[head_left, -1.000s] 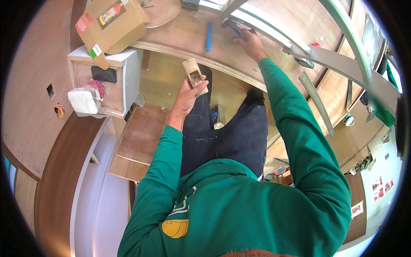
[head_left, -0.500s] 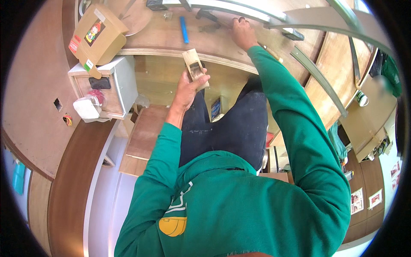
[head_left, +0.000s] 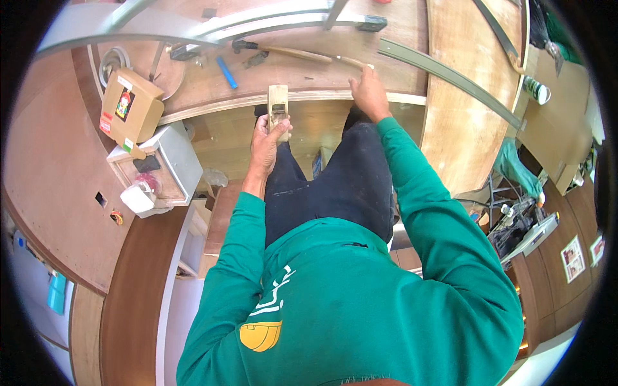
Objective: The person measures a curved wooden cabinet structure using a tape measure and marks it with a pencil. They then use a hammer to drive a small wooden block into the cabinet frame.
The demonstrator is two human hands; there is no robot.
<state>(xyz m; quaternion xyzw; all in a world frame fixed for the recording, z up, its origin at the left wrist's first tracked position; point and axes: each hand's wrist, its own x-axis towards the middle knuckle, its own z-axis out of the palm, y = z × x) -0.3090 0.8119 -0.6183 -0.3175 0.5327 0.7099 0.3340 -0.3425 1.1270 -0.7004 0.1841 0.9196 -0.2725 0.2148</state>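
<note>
My left hand (head_left: 265, 145) is wrapped round a small wooden hand plane (head_left: 278, 106), held upright before the bench edge with its mouth showing. My right hand (head_left: 370, 96) is at the bench's front edge, its thumb apart from the fingers. Its fingertips reach the near end of a slim tool with a light wooden handle (head_left: 353, 62); a firm grip on it does not show. In line with that tool lies a hammer (head_left: 293, 53), its dark head to the left. A blue stick-like piece (head_left: 226, 72) lies on the bench left of the hammer.
A metal frame (head_left: 270, 29) spans the far bench. At right, a long metal strip (head_left: 444, 74) overhangs the bench edge. A cardboard box (head_left: 131, 106) sits left, by a white cabinet (head_left: 177, 161). A saw-like blade (head_left: 499, 32) lies far right; cables and a green cloth (head_left: 515, 170) hang below.
My view has turned, shifting the bench things leftward. My right hand has come back toward the bench edge, exposing the hammer's handle. The plane stays in my left hand, now more upright.
</note>
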